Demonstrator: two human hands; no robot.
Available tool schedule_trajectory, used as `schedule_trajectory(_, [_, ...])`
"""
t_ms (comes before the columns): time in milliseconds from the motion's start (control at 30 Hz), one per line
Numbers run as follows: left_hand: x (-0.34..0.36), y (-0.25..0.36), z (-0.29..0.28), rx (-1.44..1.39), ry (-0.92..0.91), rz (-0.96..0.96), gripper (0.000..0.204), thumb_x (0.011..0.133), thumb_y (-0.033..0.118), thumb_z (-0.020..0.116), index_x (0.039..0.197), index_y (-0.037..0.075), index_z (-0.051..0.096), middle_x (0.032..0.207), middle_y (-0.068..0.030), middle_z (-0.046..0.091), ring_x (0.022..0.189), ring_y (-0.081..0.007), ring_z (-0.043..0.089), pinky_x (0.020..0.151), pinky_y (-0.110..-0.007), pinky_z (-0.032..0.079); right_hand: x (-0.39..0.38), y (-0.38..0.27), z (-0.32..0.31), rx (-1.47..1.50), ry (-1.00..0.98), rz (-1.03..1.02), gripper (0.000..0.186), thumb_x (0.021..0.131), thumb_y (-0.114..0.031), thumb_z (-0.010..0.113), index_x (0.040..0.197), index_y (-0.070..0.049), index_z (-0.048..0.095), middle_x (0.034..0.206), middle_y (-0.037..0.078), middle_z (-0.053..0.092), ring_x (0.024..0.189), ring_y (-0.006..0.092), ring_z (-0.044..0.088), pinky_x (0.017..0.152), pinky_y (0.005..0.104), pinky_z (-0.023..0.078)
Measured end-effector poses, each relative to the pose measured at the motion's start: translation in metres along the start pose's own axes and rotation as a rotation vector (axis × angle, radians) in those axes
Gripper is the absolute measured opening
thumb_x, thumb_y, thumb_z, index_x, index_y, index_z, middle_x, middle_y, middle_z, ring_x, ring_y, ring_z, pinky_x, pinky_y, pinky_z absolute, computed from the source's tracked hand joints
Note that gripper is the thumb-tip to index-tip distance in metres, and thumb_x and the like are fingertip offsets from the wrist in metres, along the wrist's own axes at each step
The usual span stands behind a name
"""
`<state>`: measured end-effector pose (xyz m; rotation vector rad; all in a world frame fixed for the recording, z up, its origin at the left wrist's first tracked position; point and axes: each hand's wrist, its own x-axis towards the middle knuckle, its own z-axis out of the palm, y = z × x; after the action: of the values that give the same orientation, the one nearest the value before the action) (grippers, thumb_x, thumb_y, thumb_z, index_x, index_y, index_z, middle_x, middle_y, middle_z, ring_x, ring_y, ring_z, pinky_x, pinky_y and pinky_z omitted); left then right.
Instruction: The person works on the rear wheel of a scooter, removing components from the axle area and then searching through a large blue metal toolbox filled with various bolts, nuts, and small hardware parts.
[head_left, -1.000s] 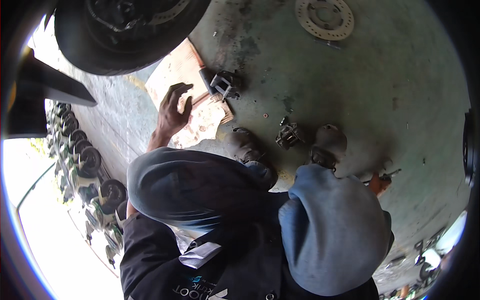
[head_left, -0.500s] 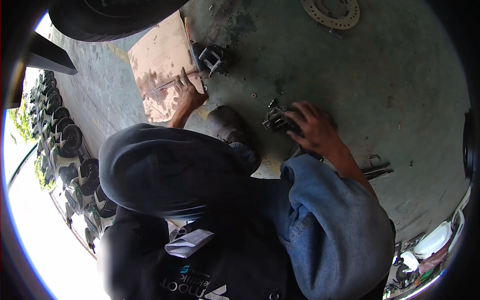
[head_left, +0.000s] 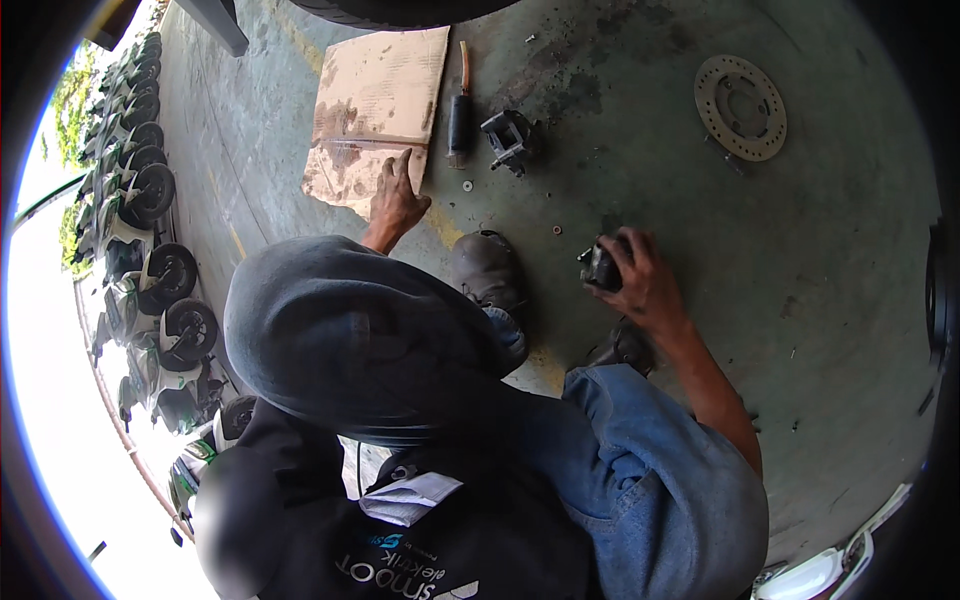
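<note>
My left hand rests at the lower edge of the stained cardboard, fingers spread and holding nothing. My right hand is closed over a dark metal caliper-like part near my right shoe. Beside the cardboard lies a black cylinder with an orange stem. A second black metal assembly sits to its right. A small washer and a small ring lie on the floor between my hands.
A drilled brake disc lies at the upper right. A tyre and a grey stand leg are overhead. A row of scooters lines the left, white panels sit lower right, and my left shoe is between my hands.
My right hand came from low at the right up to the metal part and has closed on it. My left hand came down onto the cardboard. The camera view has shifted.
</note>
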<state>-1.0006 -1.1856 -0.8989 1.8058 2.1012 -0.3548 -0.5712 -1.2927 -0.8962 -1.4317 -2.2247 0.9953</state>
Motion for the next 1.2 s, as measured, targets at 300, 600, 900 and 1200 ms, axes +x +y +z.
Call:
schedule_trajectory(300, [0.022, -0.036, 0.001, 0.027, 0.106, -0.058, 0.087, 0.080, 0.017, 0.077, 0.156, 0.013, 0.035, 0.152, -0.0246, 0.041, 0.133, -0.0469, 0.051, 0.105, -0.053, 0.050, 0.016, 0.098, -0.063, -0.211, 0.433, 0.659, 0.072, 0.081, -0.039, 0.086, 0.139, -0.009, 0.055, 0.134, 0.017, 0.053, 0.125, 0.0408, 0.052, 0.106, 0.0553, 0.046])
schedule_trajectory(600, [0.043, 0.006, -0.009, -0.224, 0.288, 0.132, 0.052, 0.093, 0.029, 0.071, 0.139, 0.009, 0.058, 0.138, -0.0248, 0.057, 0.125, -0.0437, 0.059, 0.103, -0.050, 0.050, 0.013, 0.032, -0.026, -0.212, 0.319, 0.208, 0.049, 0.092, -0.025, 0.073, 0.137, -0.011, 0.060, 0.137, 0.017, 0.053, 0.129, 0.0392, 0.051, 0.107, 0.0539, 0.043])
schedule_trajectory(900, [0.056, 0.049, -0.034, -0.370, 0.242, 0.177, 0.047, 0.095, 0.024, 0.069, 0.138, 0.008, 0.058, 0.136, -0.0262, 0.057, 0.123, -0.0434, 0.060, 0.102, -0.050, 0.051, -0.002, 0.028, 0.087, -0.110, -0.011, -0.230, 0.035, 0.093, -0.012, 0.065, 0.124, 0.002, 0.065, 0.129, 0.021, 0.063, 0.120, 0.0431, 0.060, 0.107, 0.0486, 0.049])
schedule_trajectory(1200, [0.035, 0.108, -0.196, -0.538, -0.203, 0.534, 0.036, 0.099, 0.016, 0.068, 0.133, 0.005, 0.063, 0.118, -0.0139, 0.072, 0.104, -0.0250, 0.072, 0.089, -0.037, 0.058, 0.106, -0.020, -0.184, 0.107, -0.003, 0.080, 0.026, 0.089, -0.011, 0.074, 0.114, -0.004, 0.073, 0.106, 0.015, 0.074, 0.095, 0.0291, 0.073, 0.088, 0.0379, 0.059])
